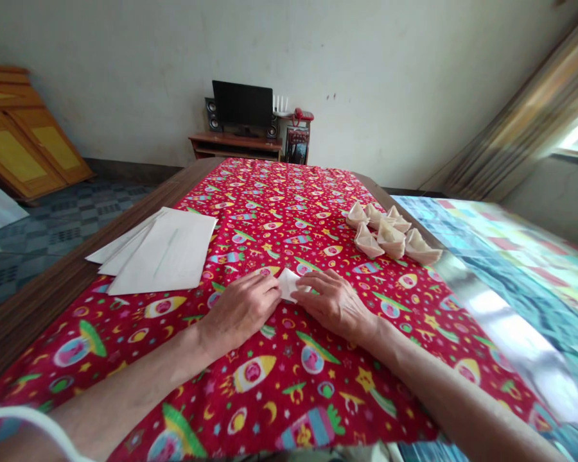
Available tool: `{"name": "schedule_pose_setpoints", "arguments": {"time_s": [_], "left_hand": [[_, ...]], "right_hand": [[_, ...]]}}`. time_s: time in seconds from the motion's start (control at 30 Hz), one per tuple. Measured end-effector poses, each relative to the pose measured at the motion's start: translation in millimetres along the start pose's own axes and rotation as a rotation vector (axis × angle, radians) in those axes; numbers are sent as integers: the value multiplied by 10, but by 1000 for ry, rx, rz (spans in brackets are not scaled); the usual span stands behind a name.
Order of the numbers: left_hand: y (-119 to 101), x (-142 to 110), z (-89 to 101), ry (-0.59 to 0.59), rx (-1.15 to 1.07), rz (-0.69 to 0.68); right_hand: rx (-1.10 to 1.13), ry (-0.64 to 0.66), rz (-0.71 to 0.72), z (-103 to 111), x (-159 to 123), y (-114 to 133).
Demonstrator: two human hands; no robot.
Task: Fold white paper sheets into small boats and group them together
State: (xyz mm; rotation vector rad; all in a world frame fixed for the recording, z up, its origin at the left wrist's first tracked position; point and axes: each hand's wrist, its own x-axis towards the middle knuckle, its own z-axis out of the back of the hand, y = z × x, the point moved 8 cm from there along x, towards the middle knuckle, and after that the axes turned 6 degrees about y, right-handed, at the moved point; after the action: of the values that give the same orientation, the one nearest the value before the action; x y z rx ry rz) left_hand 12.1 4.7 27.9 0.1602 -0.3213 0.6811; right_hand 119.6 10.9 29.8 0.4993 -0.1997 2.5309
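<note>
A small piece of folded white paper (287, 283) lies on the red patterned cloth (250, 372), with a pointed top edge. At its left end the bent fingers of my left hand (250, 298) close on the paper. My right hand (336, 300) presses its fingers together over the opposite end, covering part of it. Off to the left is a fanned stack of white paper sheets (168, 253), the top one bearing a faint greenish line. Several folded paper boat shapes (391, 239) sit nested in groups at the right, beyond my right hand.
The cloth covers a dark wooden table (43, 301). A bed with a coloured cover (534, 276) adjoins on the right. Against the far wall stand a monitor (243, 106), speakers and a red telephone (298, 115). A wooden cabinet (29, 138) is at the left.
</note>
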Motion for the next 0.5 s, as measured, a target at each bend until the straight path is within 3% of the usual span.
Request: {"name": "schedule_pose_setpoints", "arguments": {"time_s": [0.3,0.5], "left_hand": [[220,-4,-50,-128,-274,159],[376,3,-86,-89,-376,298]], "right_hand": [[131,57,-125,-79,70,-189],[314,117,-335,-211,99,-407]]}}
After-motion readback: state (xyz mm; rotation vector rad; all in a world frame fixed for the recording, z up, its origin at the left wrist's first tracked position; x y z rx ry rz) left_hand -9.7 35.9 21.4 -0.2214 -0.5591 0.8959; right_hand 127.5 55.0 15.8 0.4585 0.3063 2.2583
